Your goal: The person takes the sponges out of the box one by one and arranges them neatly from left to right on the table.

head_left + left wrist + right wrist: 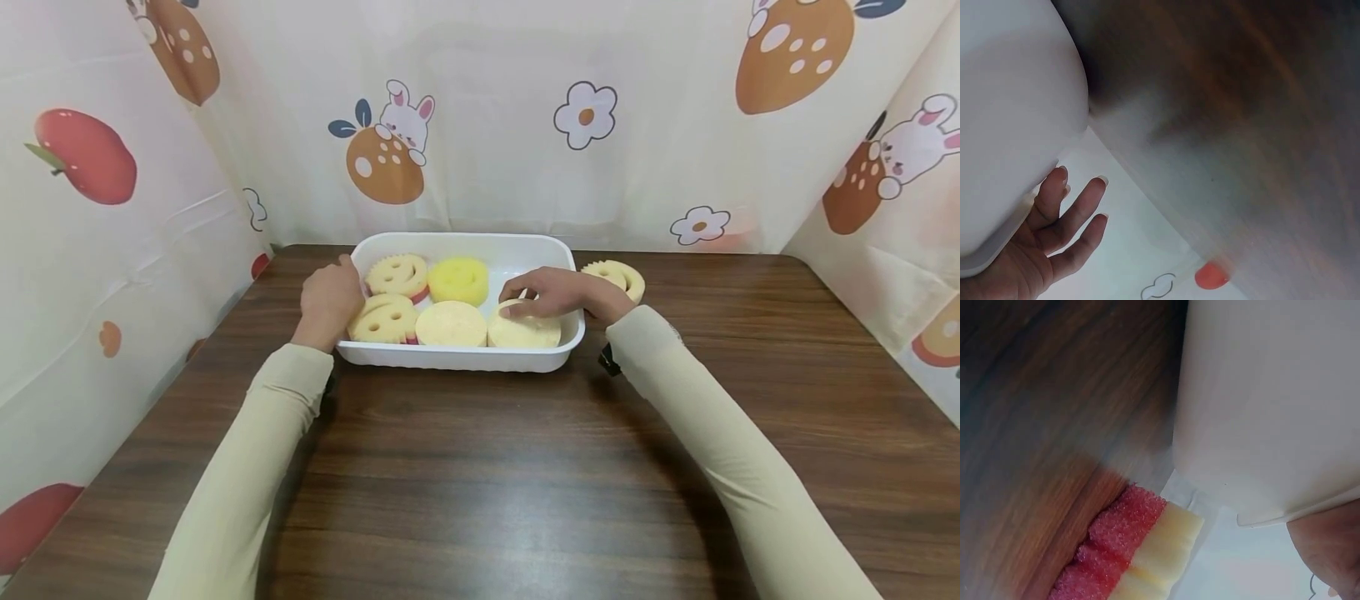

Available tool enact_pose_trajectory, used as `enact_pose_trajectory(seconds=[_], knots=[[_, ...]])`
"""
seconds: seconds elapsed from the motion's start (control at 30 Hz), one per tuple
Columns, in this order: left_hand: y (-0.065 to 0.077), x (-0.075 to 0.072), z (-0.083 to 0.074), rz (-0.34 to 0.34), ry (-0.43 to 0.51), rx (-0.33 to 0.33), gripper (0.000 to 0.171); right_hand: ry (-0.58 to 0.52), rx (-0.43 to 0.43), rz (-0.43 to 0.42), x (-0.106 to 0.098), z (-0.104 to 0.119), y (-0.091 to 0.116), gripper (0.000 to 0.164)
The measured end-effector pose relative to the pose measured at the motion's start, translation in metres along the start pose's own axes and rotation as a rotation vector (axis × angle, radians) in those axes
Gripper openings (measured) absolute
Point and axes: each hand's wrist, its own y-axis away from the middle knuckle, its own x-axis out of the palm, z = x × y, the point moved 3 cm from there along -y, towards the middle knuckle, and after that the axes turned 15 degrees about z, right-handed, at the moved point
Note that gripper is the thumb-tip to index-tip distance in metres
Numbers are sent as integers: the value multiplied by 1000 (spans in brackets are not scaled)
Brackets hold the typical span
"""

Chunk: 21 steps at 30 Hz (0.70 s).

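Note:
A white tray (pixel 450 358) holds several round sponges. My left hand (pixel 332 302) grips its left rim; in the left wrist view the left hand (pixel 1035 250) has its fingers against the outer wall. My right hand (pixel 551 292) reaches over the right rim with curled fingers and holds a pale round sponge (pixel 534 332) in the front right corner. Left of that lies another plain pale sponge (pixel 452 325). A yellow smiley sponge (pixel 458 282) sits behind it. Two cream smiley sponges, one at the back (pixel 396 275) and one in front (pixel 384 320), fill the left end.
Outside the tray, a cream smiley sponge (pixel 617 277) lies on the dark wooden table (pixel 480 467) behind my right wrist. The right wrist view shows its pink layer (pixel 1116 544) close up. A printed curtain (pixel 495 100) borders the table at the back and sides.

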Motion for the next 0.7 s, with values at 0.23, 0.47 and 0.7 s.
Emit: enact_pose_trajectory(seconds=[0.23, 0.47, 0.7], knots=[[-2, 2, 0, 5, 21, -12, 56, 8, -46, -37, -1, 0, 2, 26], [-1, 3, 0, 9, 33, -20, 57, -12, -45, -42, -1, -1, 2, 26], [-2, 2, 0, 14, 19, -7, 60, -39, -89, -56, 0, 1, 4, 26]])
